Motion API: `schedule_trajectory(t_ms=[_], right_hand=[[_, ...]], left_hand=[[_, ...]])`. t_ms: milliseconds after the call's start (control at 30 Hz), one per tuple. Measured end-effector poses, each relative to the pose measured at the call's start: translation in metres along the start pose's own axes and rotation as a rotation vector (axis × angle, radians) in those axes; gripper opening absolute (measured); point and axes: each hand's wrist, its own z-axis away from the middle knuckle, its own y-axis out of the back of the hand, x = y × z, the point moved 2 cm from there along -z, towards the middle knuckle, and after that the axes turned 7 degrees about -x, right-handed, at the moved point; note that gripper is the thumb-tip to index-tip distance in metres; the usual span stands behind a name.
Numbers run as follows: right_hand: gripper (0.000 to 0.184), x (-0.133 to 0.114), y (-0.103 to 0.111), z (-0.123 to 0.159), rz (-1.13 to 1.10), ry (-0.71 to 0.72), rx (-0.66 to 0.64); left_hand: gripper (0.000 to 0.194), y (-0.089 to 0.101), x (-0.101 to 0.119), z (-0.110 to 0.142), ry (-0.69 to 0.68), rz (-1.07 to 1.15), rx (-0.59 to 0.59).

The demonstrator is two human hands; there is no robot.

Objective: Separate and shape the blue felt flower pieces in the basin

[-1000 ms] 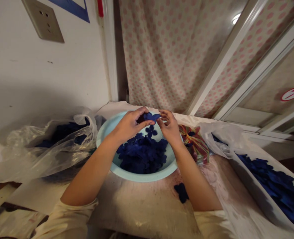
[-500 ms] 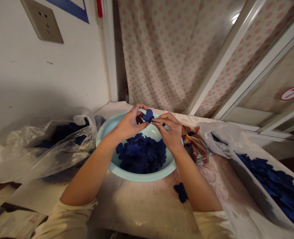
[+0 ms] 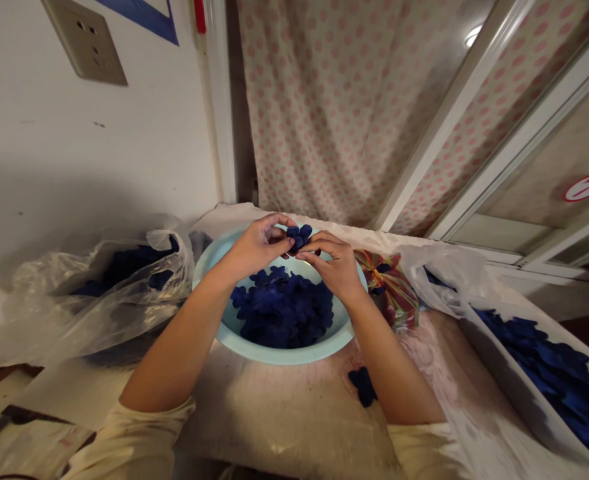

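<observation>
Above the far side of a light blue basin (image 3: 284,355), both hands meet on one dark blue artificial flower (image 3: 299,236) with rounded petals. My left hand (image 3: 263,243) pinches it from the left between thumb and fingers. From the right, my right hand (image 3: 335,263) grips its edge with thumb and fingertips closed. A heap of similar dark blue flower pieces (image 3: 284,307) fills the middle of the basin. One loose blue piece (image 3: 363,387) lies on the table beside my right forearm.
At left, a clear plastic bag (image 3: 94,313) holds more dark blue pieces. A red and green striped package (image 3: 394,287) sits right of the basin, near another plastic bag (image 3: 439,273). Farther right, a long box (image 3: 504,387) contains many blue pieces. A polka-dot curtain (image 3: 324,113) hangs behind.
The flower has turned between my fingers and now shows several petals spread out. My right hand has shifted slightly down and left, and the left fingers have closed nearer the flower's middle.
</observation>
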Motion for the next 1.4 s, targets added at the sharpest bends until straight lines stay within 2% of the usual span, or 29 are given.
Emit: schedule_trajectory(t_ms=[100, 167, 267, 333, 433, 500, 600, 733, 900, 1033, 1233, 1400], right_hand=[[0.011, 0.000, -0.004, 0.000, -0.013, 0.009, -0.116], [0.015, 0.000, -0.009, 0.001, 0.013, 0.033, -0.254], [0.023, -0.001, -0.014, 0.003, 0.184, 0.062, -0.415], [0.025, -0.003, -0.012, 0.004, 0.274, 0.065, -0.342], [0.018, -0.008, -0.005, 0.005, 0.280, 0.051, -0.061], [0.021, -0.010, -0.002, 0.005, 0.289, 0.043, 0.035], [0.027, -0.010, -0.003, 0.005, 0.322, 0.028, 0.033], [0.014, -0.006, -0.004, 0.005, 0.309, 0.026, 0.062], [0.009, -0.006, -0.002, 0.004, 0.291, 0.065, 0.110], [0.006, -0.007, -0.001, 0.003, 0.336, 0.048, 0.078], [0.004, -0.009, -0.002, 0.003, 0.358, 0.017, 0.026], [0.025, -0.010, -0.002, 0.003, 0.304, -0.029, -0.007]], left_hand=[[0.018, 0.003, 0.001, -0.001, 0.019, -0.040, 0.123], [0.015, 0.005, 0.002, -0.002, 0.024, -0.035, 0.209], [0.014, 0.007, 0.003, -0.002, 0.019, -0.012, 0.259], [0.014, 0.007, 0.003, -0.002, 0.024, -0.025, 0.259], [0.013, 0.005, 0.004, -0.001, 0.049, -0.051, 0.222], [0.014, 0.003, 0.003, 0.000, 0.044, -0.061, 0.181], [0.019, 0.000, 0.002, 0.001, 0.027, -0.057, 0.129], [0.026, -0.003, 0.001, 0.002, 0.034, -0.032, 0.074], [0.034, -0.004, 0.004, 0.003, 0.057, -0.009, 0.046], [0.040, -0.004, 0.007, 0.004, 0.070, 0.032, -0.001], [0.043, -0.003, 0.012, 0.005, 0.096, 0.157, -0.006], [0.051, -0.002, 0.012, 0.004, 0.060, 0.185, -0.007]])
